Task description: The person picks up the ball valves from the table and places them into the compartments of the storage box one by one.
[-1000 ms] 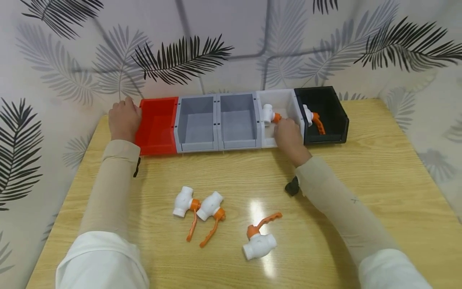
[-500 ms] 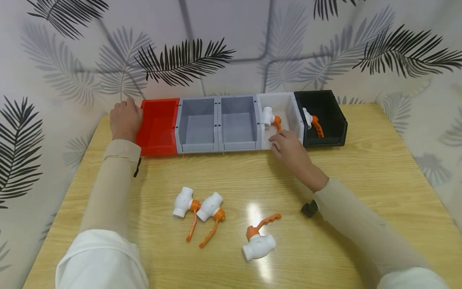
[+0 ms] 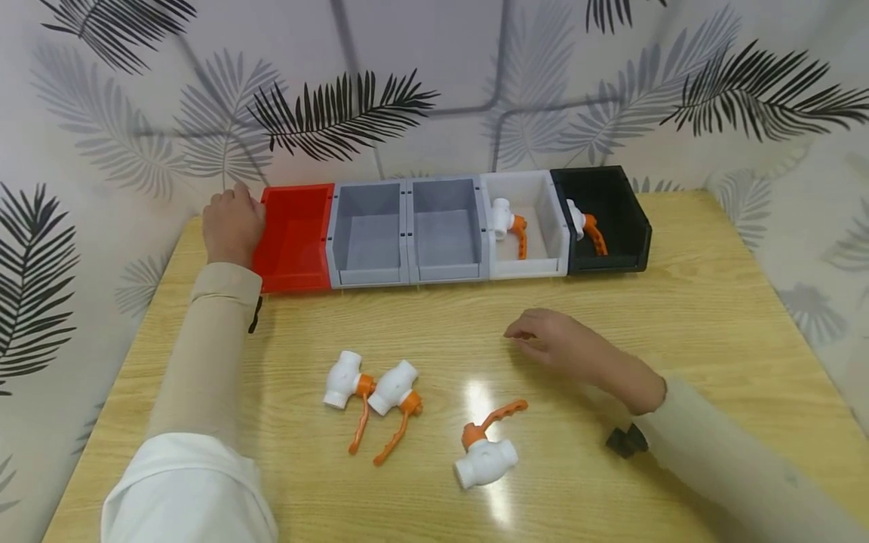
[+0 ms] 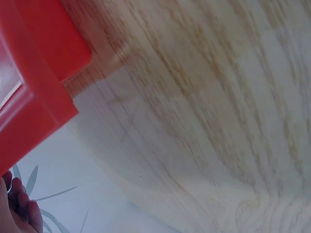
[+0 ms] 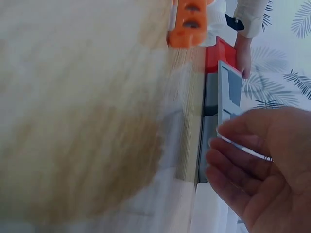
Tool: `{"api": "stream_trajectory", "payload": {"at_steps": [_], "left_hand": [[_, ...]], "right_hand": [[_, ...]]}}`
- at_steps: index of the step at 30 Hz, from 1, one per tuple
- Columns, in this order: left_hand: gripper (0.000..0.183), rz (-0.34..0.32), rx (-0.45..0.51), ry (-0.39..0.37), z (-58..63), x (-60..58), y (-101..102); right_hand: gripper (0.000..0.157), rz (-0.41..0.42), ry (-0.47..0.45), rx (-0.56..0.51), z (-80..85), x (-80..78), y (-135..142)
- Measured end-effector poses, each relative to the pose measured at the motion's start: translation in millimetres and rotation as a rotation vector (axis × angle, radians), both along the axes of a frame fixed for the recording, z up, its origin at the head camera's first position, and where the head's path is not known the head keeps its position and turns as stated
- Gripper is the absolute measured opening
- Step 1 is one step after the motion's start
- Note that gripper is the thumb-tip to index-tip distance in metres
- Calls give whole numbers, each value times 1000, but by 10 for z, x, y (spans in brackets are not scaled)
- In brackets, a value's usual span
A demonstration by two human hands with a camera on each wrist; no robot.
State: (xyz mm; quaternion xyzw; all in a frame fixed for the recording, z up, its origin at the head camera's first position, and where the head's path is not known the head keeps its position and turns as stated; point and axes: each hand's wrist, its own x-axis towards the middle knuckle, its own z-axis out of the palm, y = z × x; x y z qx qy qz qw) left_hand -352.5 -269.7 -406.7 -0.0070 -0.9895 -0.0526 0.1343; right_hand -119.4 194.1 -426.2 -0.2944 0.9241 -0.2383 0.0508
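Note:
My left hand (image 3: 233, 224) rests at the left side of the red bin (image 3: 295, 240), its fingers curled against the bin's edge. In the left wrist view only the curled fingers (image 4: 23, 204) show below the red wall. My right hand (image 3: 560, 343) is over the table in front of the bins, fingers loosely bent and holding nothing. White ball valves with orange lever handles lie on the table: a left one (image 3: 342, 379), a middle one (image 3: 395, 388) beside it, and a right one (image 3: 486, 462) nearest my right hand. Another valve (image 3: 502, 219) lies in the white bin (image 3: 536, 265).
Two grey bins (image 3: 369, 277) stand between the red and white bins. A black bin (image 3: 627, 260) at the right end holds one valve (image 3: 589, 226). The row stands at the table's (image 3: 434, 324) back edge, before a leaf-patterned curtain (image 3: 434, 60).
My right hand has let go of the valve in the white bin, come out, and moved back toward me over the table. My left hand has stayed at the red bin.

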Motion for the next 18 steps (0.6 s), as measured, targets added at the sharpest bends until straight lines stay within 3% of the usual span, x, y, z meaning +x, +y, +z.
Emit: {"api": "stream_trajectory", "payload": {"at_steps": [6, 18], "left_hand": [[35, 7, 8, -1, -5, 8, -5], [35, 2, 13, 8, -33, -8, -20]], "right_hand": [[15, 121, -85, -42, -32, 198, 12], [10, 226, -190, -78, -73, 461, -6]]}}
